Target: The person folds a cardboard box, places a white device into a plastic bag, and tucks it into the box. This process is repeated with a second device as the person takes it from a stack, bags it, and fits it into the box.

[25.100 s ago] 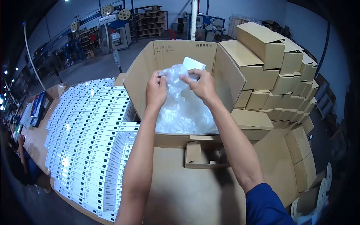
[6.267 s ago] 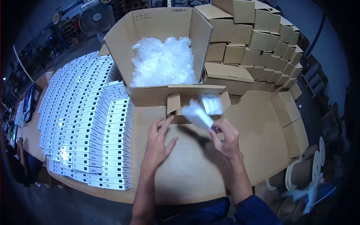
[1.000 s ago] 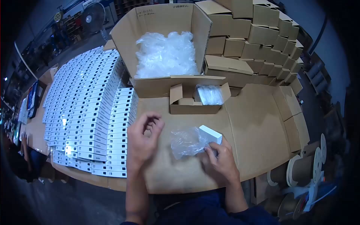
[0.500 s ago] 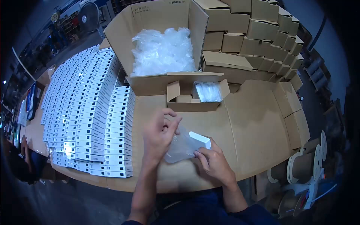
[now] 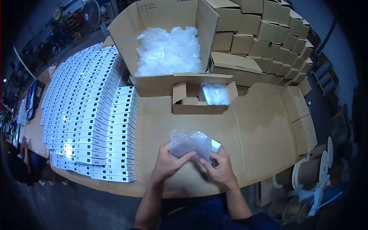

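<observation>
Bag [image 5: 189, 143] in left hand [image 5: 168, 160]

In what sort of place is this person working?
Probably a packing area in a factory or warehouse: there are rows of white boxes, a large open carton of clear plastic wrapping, and many stacked brown cartons.

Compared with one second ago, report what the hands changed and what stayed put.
The left hand, then free, has moved right and taken hold of the clear bag. The right hand still holds the white box. The wrapped pack in the open carton and the stacked white boxes stayed put.
</observation>
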`<action>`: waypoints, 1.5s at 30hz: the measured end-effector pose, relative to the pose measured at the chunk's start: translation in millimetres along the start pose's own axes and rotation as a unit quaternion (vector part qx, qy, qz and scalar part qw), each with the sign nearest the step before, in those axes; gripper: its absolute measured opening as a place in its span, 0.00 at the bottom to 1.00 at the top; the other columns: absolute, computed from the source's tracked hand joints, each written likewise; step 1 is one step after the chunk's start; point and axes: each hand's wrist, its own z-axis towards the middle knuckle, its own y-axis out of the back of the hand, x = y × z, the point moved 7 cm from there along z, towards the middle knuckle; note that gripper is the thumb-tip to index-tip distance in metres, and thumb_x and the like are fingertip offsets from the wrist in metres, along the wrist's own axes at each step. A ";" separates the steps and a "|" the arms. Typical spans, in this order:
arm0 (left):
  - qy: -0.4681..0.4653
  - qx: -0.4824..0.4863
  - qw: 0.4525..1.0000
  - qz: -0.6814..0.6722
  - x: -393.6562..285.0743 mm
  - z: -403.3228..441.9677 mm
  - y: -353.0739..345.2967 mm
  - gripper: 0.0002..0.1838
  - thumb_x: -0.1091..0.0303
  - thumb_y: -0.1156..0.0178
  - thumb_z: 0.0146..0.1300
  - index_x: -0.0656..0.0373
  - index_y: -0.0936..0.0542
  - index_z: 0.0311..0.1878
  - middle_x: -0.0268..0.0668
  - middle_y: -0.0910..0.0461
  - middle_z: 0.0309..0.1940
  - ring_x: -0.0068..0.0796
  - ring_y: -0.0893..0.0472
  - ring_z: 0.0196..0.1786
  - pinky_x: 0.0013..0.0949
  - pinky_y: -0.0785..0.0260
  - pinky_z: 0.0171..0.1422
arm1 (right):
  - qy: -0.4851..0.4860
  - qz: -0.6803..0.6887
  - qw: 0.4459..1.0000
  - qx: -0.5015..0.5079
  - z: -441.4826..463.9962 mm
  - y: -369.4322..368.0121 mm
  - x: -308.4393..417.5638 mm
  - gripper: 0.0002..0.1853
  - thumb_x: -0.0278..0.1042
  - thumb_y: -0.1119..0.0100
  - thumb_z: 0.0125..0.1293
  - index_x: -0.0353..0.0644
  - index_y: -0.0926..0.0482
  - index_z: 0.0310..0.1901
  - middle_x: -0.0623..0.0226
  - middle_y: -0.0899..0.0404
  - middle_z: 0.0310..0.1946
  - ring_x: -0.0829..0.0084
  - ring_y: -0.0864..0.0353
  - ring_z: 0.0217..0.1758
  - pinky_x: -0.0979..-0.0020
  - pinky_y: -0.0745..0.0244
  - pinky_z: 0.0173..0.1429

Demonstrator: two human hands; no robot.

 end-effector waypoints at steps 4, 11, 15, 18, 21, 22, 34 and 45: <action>-0.111 0.002 0.985 0.132 -10.7 -6.0 5.1 0.18 0.71 0.20 0.55 0.66 0.14 0.47 0.46 0.10 0.39 0.37 0.10 0.41 0.35 0.19 0.50 | -0.048 0.083 0.994 -0.049 7.7 46.7 -24.9 0.18 0.35 0.45 0.76 0.35 0.15 0.59 0.54 0.22 0.61 0.62 0.23 0.65 0.62 0.31 0.71; -0.105 0.038 0.977 0.180 2.5 -9.0 -7.2 0.18 0.69 0.20 0.54 0.65 0.13 0.45 0.46 0.11 0.38 0.44 0.10 0.39 0.37 0.19 0.45 | 0.094 0.270 0.949 -0.132 55.9 59.4 46.3 0.30 0.18 0.32 0.67 0.41 0.40 0.62 0.56 0.26 0.55 0.69 0.19 0.59 0.68 0.21 0.64; -0.091 0.051 0.983 0.152 2.9 -7.3 -11.2 0.17 0.69 0.21 0.55 0.66 0.14 0.45 0.47 0.11 0.38 0.44 0.09 0.40 0.38 0.19 0.45 | 0.085 0.286 0.953 -0.049 66.8 28.7 56.9 0.24 0.17 0.31 0.67 0.39 0.37 0.55 0.62 0.27 0.49 0.75 0.19 0.53 0.74 0.18 0.55; -0.081 0.046 0.986 0.137 2.0 -7.4 -6.6 0.18 0.70 0.22 0.56 0.66 0.14 0.48 0.46 0.10 0.40 0.42 0.09 0.43 0.38 0.18 0.48 | 0.065 0.244 0.968 0.004 70.5 17.8 51.0 0.20 0.18 0.33 0.69 0.38 0.35 0.54 0.63 0.27 0.49 0.79 0.17 0.46 0.79 0.17 0.46; -0.054 0.044 0.992 0.109 7.9 -7.9 -2.1 0.18 0.71 0.23 0.57 0.67 0.15 0.50 0.46 0.10 0.40 0.39 0.09 0.44 0.37 0.18 0.50 | 0.030 0.211 0.977 0.019 73.6 20.5 47.0 0.20 0.21 0.32 0.70 0.39 0.34 0.54 0.66 0.25 0.46 0.84 0.18 0.42 0.82 0.22 0.41; -0.046 0.043 0.993 0.097 10.4 -8.9 -0.9 0.18 0.71 0.23 0.58 0.67 0.15 0.50 0.46 0.10 0.40 0.38 0.09 0.44 0.37 0.18 0.50 | 0.018 0.175 0.984 0.025 73.8 22.6 39.5 0.19 0.25 0.31 0.70 0.40 0.33 0.53 0.69 0.24 0.44 0.88 0.21 0.39 0.85 0.27 0.37; 0.060 0.019 0.987 -0.149 49.7 -18.8 -4.4 0.17 0.65 0.42 0.79 0.68 0.21 0.62 0.36 0.15 0.49 0.24 0.17 0.50 0.30 0.24 0.57 | 0.006 0.052 0.989 0.135 87.1 5.3 16.2 0.15 0.32 0.35 0.74 0.36 0.26 0.54 0.67 0.20 0.42 0.78 0.20 0.45 0.71 0.23 0.52; 0.041 -0.090 0.948 -0.304 73.5 -23.6 5.7 0.22 0.61 0.53 0.85 0.70 0.25 0.66 0.41 0.17 0.56 0.27 0.18 0.57 0.33 0.26 0.64 | -0.218 0.432 0.869 0.105 22.9 -25.2 -57.1 0.11 0.28 0.38 0.76 0.34 0.21 0.55 0.66 0.16 0.47 0.77 0.17 0.50 0.72 0.21 0.59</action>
